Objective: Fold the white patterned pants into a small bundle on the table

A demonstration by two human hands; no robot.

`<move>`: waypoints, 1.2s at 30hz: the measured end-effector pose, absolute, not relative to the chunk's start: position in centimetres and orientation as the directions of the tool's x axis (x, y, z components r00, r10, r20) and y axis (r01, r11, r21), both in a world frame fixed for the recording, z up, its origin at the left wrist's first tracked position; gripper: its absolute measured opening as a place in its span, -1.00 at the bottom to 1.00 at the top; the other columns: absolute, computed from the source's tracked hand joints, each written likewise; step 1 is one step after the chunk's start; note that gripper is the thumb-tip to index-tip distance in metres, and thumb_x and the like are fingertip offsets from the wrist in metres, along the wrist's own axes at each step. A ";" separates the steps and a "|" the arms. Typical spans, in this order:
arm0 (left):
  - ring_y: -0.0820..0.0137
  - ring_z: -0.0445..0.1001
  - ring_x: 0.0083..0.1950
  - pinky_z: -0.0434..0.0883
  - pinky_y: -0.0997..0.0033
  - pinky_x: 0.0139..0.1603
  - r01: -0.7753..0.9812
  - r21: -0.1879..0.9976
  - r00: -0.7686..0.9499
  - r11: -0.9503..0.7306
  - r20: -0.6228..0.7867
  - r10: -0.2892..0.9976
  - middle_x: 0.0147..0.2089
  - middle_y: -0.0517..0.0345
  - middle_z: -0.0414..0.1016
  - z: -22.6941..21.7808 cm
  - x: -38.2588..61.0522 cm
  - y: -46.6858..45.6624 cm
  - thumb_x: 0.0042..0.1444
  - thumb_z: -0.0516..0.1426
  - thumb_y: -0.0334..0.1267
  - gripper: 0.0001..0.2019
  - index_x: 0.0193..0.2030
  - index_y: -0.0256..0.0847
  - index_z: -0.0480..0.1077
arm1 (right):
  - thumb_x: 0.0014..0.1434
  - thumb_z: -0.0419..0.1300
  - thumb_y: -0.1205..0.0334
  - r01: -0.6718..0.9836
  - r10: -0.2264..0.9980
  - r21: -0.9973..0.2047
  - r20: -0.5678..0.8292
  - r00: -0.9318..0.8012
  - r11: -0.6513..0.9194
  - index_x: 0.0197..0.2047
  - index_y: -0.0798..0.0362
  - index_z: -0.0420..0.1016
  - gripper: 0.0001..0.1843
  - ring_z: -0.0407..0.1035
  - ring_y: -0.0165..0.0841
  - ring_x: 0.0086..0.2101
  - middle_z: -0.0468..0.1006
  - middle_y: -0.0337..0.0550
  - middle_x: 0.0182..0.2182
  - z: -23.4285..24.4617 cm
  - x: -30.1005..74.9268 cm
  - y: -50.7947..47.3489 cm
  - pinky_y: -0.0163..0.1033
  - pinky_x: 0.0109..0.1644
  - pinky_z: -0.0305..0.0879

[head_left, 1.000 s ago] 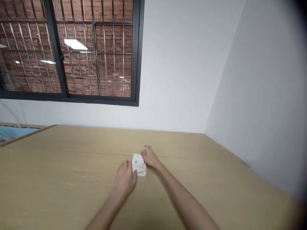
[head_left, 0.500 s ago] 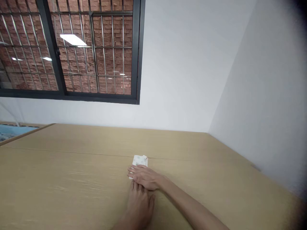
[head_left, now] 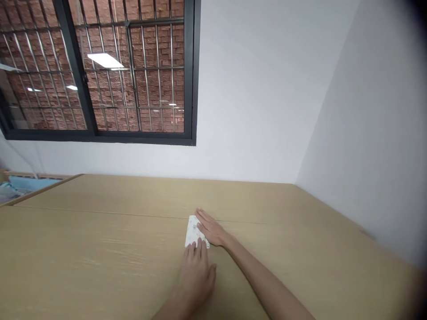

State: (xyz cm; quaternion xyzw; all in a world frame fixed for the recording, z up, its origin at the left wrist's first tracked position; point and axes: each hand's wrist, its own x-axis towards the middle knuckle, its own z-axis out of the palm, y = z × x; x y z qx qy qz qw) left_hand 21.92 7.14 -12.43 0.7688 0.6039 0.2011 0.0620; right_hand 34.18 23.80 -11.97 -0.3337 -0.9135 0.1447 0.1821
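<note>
A small white folded piece with a faint print [head_left: 192, 230], cloth or paper, lies flat on the wooden surface [head_left: 126, 249]. My left hand [head_left: 197, 271] rests at its near edge, fingertips on it, fingers stretched forward and thumb out to the right. Along its right side lies my right hand [head_left: 211, 229], flat, with its fingers pointing up and left past the far corner. That hand covers part of the piece's right edge. Neither hand is closed around anything.
A seam [head_left: 116, 214] runs across the wooden surface. Behind it are a white wall [head_left: 247, 111] and a dark-framed window [head_left: 143, 138] with bars. Some light blue fabric [head_left: 33, 183] lies beyond the raised edge at far left.
My right hand has moved from across the piece, over my left fingertips, to its right side. More of the white piece shows. My left fingertips now rest on its near edge.
</note>
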 end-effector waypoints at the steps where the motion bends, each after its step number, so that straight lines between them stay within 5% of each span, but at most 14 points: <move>1: -0.11 0.18 0.41 0.10 -0.08 0.43 0.896 0.348 0.187 -0.277 0.271 0.944 0.42 -0.24 0.20 -12.5 21.5 7.5 0.26 -0.01 -0.08 -0.36 0.39 -0.46 0.16 | 0.46 -0.27 -0.17 0.576 0.686 -0.388 0.262 -0.679 0.719 0.49 0.10 -0.06 -0.28 -0.22 -0.22 0.43 -0.11 -0.04 0.47 -12.2 34.3 23.7 -0.04 0.47 -0.23; 5: 0.21 0.42 0.18 0.30 0.24 0.25 0.886 0.410 0.060 -0.216 0.361 0.931 0.14 -0.04 0.52 -11.8 19.0 9.4 0.33 -0.09 -0.20 -0.61 0.17 -0.24 0.37 | 0.48 -0.29 -0.05 0.660 0.767 -0.397 0.406 -0.497 0.638 0.47 0.19 -0.04 -0.34 -0.06 -0.17 0.37 0.06 0.15 0.41 -12.4 34.7 23.1 0.01 0.42 -0.13; 12: 0.03 0.49 -0.03 0.32 0.10 0.00 0.889 0.447 -0.250 0.101 0.288 0.925 -0.14 -0.16 0.56 -11.1 16.1 12.0 0.32 -0.02 -0.03 -0.66 -0.21 -0.26 0.41 | 0.41 0.00 0.14 0.681 0.731 -0.344 0.533 -0.425 0.646 0.08 0.05 0.42 -0.69 0.30 -0.14 0.04 0.46 0.02 -0.01 -11.9 34.7 22.3 0.00 0.15 0.13; 18: 0.06 0.47 0.04 0.27 0.20 -0.01 0.897 0.436 -0.178 0.066 0.220 0.959 -0.06 -0.17 0.55 -11.9 16.8 13.2 0.29 0.03 -0.08 -0.72 -0.19 -0.26 0.40 | 0.37 0.05 0.24 0.640 0.677 -0.307 0.561 -0.476 0.705 -0.04 0.01 0.45 -0.81 0.33 -0.20 0.00 0.50 -0.07 -0.08 -11.5 34.5 21.7 -0.06 0.11 0.11; 25: 0.24 0.53 -0.15 0.27 0.36 -0.22 0.842 0.540 -0.090 -0.018 0.173 0.981 -0.19 0.00 0.57 -9.4 15.2 13.1 0.26 0.04 -0.20 -0.86 -0.23 -0.21 0.34 | 0.43 -0.09 0.20 0.594 0.655 -0.345 0.611 -0.446 0.727 -0.02 0.05 0.40 -0.73 0.37 -0.16 -0.04 0.54 -0.01 -0.10 -10.4 33.1 18.9 0.01 0.12 0.15; 31: 0.29 0.49 -0.29 0.34 0.38 -0.27 0.781 0.614 -0.093 -0.115 0.296 0.951 -0.33 0.18 0.52 -5.8 9.6 4.6 0.27 -0.05 0.01 -0.74 -0.25 -0.11 0.28 | 0.48 -0.20 0.02 0.458 0.677 -0.509 0.635 -0.373 0.729 0.04 0.04 0.28 -0.64 0.43 -0.27 -0.17 0.56 -0.05 -0.16 -7.3 26.9 14.2 -0.18 -0.08 0.34; 34: 0.22 0.48 -0.32 0.43 0.28 -0.26 0.765 0.639 -0.244 -0.083 0.407 0.880 -0.36 0.20 0.53 -6.4 5.6 -2.1 0.25 -0.12 0.19 -0.60 -0.22 -0.01 0.35 | 0.42 -0.10 -0.13 0.125 0.737 -0.768 0.536 -0.411 0.628 0.02 0.00 0.30 -0.59 0.43 -0.27 -0.28 0.56 -0.09 -0.22 -6.0 20.8 9.4 -0.20 -0.20 0.36; 36: 0.17 0.46 -0.39 0.46 0.22 -0.35 0.809 0.584 -0.409 0.065 0.480 0.776 -0.49 0.21 0.47 -7.3 3.4 -5.4 0.18 -0.16 0.30 -0.53 -0.29 0.04 0.36 | 0.36 -0.05 -0.21 0.064 0.757 -0.851 0.426 -0.495 0.521 0.04 -0.09 0.33 -0.57 0.45 -0.23 -0.28 0.57 -0.11 -0.21 -6.0 16.5 5.5 -0.16 -0.22 0.36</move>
